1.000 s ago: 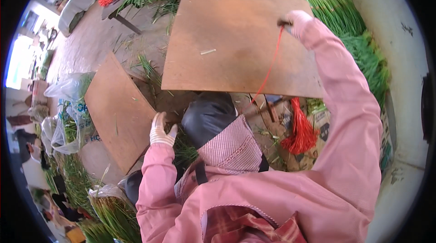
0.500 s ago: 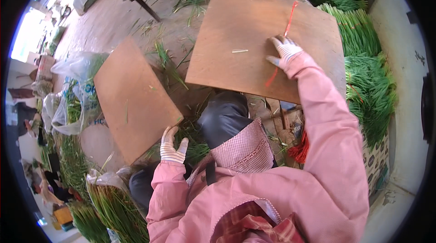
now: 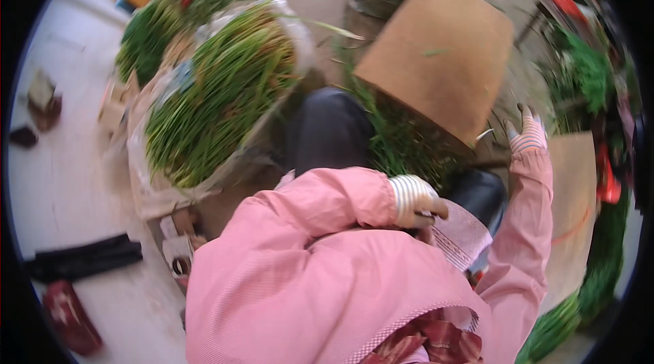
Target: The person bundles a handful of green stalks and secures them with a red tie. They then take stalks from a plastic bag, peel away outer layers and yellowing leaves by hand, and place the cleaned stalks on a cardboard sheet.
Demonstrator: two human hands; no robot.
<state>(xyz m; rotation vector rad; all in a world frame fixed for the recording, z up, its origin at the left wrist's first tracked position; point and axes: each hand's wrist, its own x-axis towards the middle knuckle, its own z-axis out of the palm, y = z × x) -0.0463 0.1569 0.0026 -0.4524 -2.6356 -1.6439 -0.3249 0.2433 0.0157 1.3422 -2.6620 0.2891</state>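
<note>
My left hand (image 3: 419, 204), in a striped-cuff glove with soiled fingers, is drawn across my body above the checked pink apron (image 3: 460, 236). Its fingers are curled in, and whatever they may hold is hidden. On the right, my right hand (image 3: 527, 131), gloved the same way, reaches forward with thumb and fingers apart and nothing in it. It is between a tilted brown board (image 3: 439, 54) and a second board (image 3: 569, 217), which lies partly behind my right sleeve. A thin red tie (image 3: 573, 226) rests on that second board.
Long green stalks (image 3: 225, 91) fill a plastic-lined container on my left. Loose green leaves (image 3: 402, 139) lie under the tilted board. More green bundles (image 3: 558, 326) are at the lower right, with a red object (image 3: 606, 177) above. A dark red object (image 3: 71, 316) is on the left floor.
The view has swung to the left, bringing the container of stalks into sight. My right hand has come off the board with the red tie. My left hand has drawn in toward my lap.
</note>
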